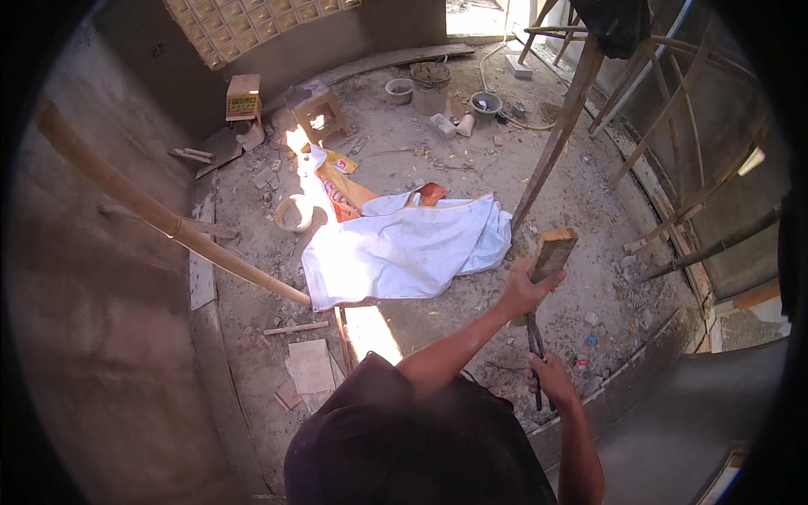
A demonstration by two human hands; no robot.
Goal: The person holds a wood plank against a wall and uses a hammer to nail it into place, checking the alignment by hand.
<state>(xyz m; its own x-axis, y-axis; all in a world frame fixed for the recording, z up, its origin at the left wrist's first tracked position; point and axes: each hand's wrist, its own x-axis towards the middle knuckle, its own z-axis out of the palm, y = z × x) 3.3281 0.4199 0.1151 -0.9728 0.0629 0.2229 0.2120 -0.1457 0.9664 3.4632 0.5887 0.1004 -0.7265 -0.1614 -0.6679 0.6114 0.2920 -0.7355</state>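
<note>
A short wooden block stands out past the fingers of my left hand, which is closed around its lower part. Below it, my right hand is wrapped around the dark handles of a pair of pincers. The tool's upper end reaches up to the underside of the block by my left hand, where its jaws are hidden. Ahead and to the left of both hands, a white plastic sheet lies crumpled on the floor.
A bamboo pole slants down on the left, and a wooden post rises ahead of my hands. Several leaning poles line the right wall. Buckets, a wooden stool and a pale tub stand farther off. Rubble litters the floor.
</note>
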